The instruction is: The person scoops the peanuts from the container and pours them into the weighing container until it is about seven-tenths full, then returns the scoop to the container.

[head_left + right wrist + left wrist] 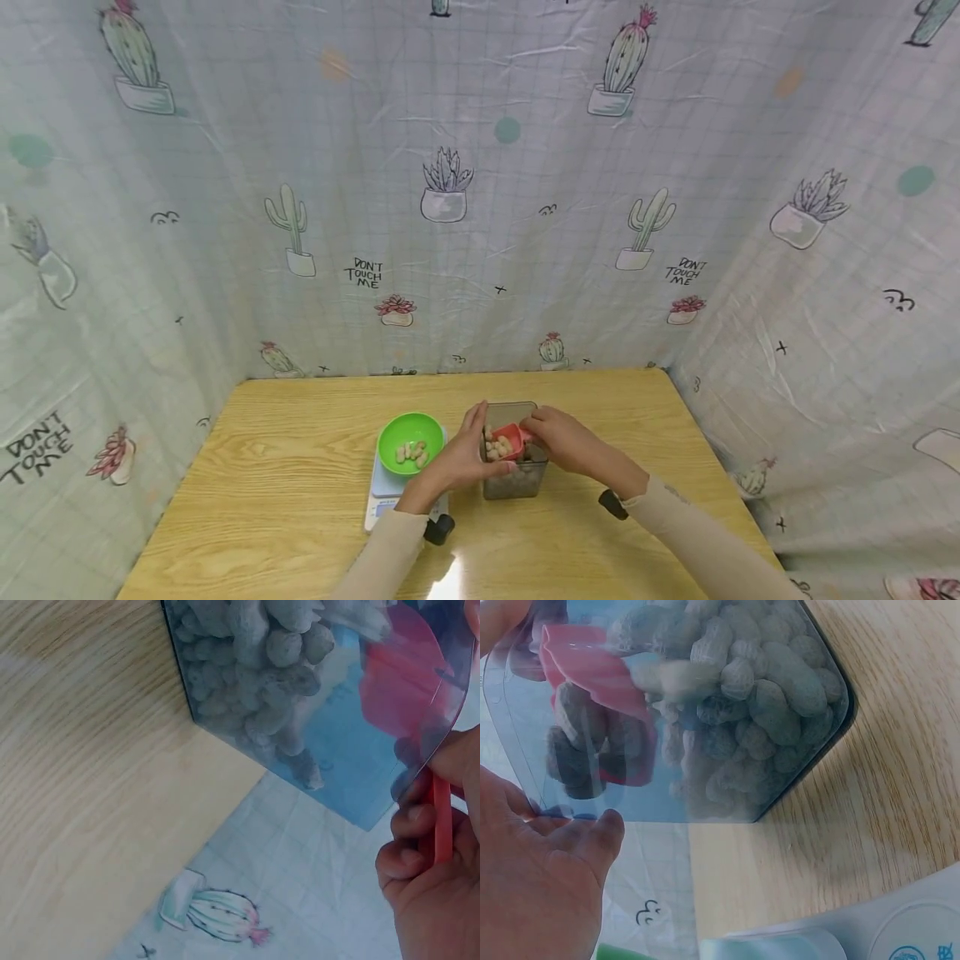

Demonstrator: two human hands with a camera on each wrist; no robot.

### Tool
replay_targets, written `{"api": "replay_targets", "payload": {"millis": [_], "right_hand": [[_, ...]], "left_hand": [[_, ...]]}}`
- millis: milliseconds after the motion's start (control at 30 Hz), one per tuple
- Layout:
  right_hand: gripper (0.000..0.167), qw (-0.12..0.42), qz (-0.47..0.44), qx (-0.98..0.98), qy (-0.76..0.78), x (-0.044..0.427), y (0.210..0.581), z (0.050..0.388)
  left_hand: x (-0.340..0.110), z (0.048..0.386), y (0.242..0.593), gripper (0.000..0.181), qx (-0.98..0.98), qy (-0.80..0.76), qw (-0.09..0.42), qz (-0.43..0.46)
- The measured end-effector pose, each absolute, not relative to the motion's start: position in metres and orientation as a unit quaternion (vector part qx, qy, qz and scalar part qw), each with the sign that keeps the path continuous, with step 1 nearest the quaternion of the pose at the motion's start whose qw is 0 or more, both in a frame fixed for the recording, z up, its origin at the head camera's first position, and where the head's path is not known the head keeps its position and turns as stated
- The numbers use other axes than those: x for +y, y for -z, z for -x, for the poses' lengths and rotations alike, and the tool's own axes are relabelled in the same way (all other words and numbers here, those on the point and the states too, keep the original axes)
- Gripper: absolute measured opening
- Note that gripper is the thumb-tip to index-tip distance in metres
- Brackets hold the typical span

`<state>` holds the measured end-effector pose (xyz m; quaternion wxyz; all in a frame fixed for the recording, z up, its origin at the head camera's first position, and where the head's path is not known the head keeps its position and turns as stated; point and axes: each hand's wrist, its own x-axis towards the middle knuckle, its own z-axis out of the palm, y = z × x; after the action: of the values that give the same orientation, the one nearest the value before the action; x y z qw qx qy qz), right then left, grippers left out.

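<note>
A clear, dark-tinted container (pixel 512 485) on the table holds many peanuts (pixel 772 712). My right hand (pixel 564 439) grips the handle (pixel 443 821) of a red scoop (pixel 513 437), its fingers curled round it at the container's rim. Several peanuts (pixel 498 447) lie in the scoop, which is inside the upper part of the container. My left hand (pixel 467 454) holds the container's left side, thumb and fingers spread along its rim; in the left wrist view the hand (pixel 551 862) is against the clear wall.
Left of the container a green bowl (pixel 390 433) with several peanuts stands on a white kitchen scale (pixel 371 510). The wooden table (pixel 285 483) runs back to a hanging cloth (pixel 480 333) printed with cacti, which also hangs at both sides.
</note>
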<state>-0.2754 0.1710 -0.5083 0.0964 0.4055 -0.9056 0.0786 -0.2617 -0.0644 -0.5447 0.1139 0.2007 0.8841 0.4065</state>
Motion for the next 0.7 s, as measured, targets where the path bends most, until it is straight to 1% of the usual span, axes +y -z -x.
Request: {"api": "replay_targets", "payload": {"millis": [133,267,400,533,700], "right_hand": [[0.017,0.118,-0.391,-0.909,-0.080,0.175,0.511,0.272],[0.018,0.122,-0.387,-0.910,-0.083,0.177,0.511,0.269],[0.017,0.115,-0.381,-0.913,-0.094,0.179,0.512,0.267],[0.017,0.095,-0.358,-0.922,-0.115,0.183,0.514,0.266],[0.019,0.082,-0.334,-0.927,-0.148,0.188,0.515,0.263]], "left_hand": [[-0.064,0.262,0.545,0.121,0.885,-0.404,0.115,-0.198],[-0.063,0.263,0.546,0.120,0.885,-0.407,0.114,-0.195],[-0.064,0.262,0.546,0.120,0.884,-0.410,0.114,-0.194],[-0.063,0.262,0.547,0.119,0.884,-0.409,0.117,-0.193],[-0.063,0.261,0.546,0.121,0.885,-0.407,0.105,-0.202]]}}
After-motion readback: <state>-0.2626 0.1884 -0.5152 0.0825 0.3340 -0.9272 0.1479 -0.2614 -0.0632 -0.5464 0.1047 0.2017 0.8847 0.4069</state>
